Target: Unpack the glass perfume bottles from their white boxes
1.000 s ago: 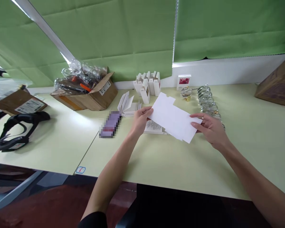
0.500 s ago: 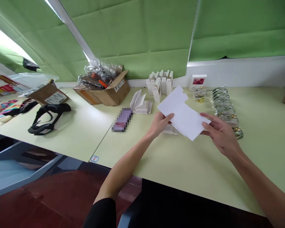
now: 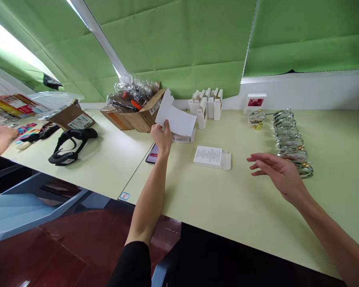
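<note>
My left hand grips the edge of a folded piece of white card, raised above a stack of white folded card. Part of that stack is hidden behind the held piece. My right hand hovers over the table with its fingers apart and nothing in them. Between the hands a small white box lies flat, printed side up, its end flap pointing right. Close beyond my right hand runs a row of shiny clear-and-gold wrapped items.
Several white boxes stand at the back, and a white box with a red picture leans near the wall. A phone lies beside my left forearm. Leftward are a cardboard box, a black headset and another person's hands.
My left hand has carried the white card leftward to the stack. My right hand has let go of it. The printed box now shows fully.
</note>
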Tool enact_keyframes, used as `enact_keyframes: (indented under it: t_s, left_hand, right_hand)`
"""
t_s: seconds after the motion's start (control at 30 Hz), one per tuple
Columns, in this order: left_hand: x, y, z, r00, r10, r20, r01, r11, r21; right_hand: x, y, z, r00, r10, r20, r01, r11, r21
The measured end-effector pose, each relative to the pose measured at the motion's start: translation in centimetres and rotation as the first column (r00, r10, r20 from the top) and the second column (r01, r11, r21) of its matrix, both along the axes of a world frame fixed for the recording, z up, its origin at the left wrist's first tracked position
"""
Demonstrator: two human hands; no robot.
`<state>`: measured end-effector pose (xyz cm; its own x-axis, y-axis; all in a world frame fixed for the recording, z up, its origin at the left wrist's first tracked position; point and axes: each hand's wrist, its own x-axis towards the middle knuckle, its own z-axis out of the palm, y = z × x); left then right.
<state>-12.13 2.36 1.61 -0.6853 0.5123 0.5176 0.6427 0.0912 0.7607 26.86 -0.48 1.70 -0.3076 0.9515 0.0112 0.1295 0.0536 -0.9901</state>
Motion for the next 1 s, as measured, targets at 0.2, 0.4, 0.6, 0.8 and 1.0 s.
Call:
enact_keyframes:
  t_s: [0.2,0.4,0.6,0.8,1.0]
  left_hand:
    - [0.3,0.2,-0.8,0.989,0.038,-0.142,-0.042,0.999,-0.026]
    - [2.3,-0.7,0.7,0.994,-0.052,-0.099,0.058,0.996,0.063]
    - [3.5,-0.9,0.1,0.901,-0.365,0.234,0.4,0.909,-0.12]
    - [3.6,-0.6,-1.0,0.919,-0.298,0.259,0.338,0.933,-0.125]
    - [2.7,-0.8,-0.2,0.992,-0.084,0.096,0.088,0.996,-0.03]
  right_hand:
    - [0.1,-0.1,0.1,0.997,0.017,0.077,-0.021,0.999,0.042]
    - [0.4,-0.4,0.4,0.989,0.004,0.148,-0.014,0.998,0.062]
    - [0.7,-0.6,0.4,0.986,0.004,0.166,-0.016,0.997,0.07]
    - [0.8,-0.8,0.3,0.986,0.014,0.165,-0.029,0.996,0.089]
    - [0.9,-0.8,0.2,0.988,0.016,0.152,-0.031,0.995,0.099]
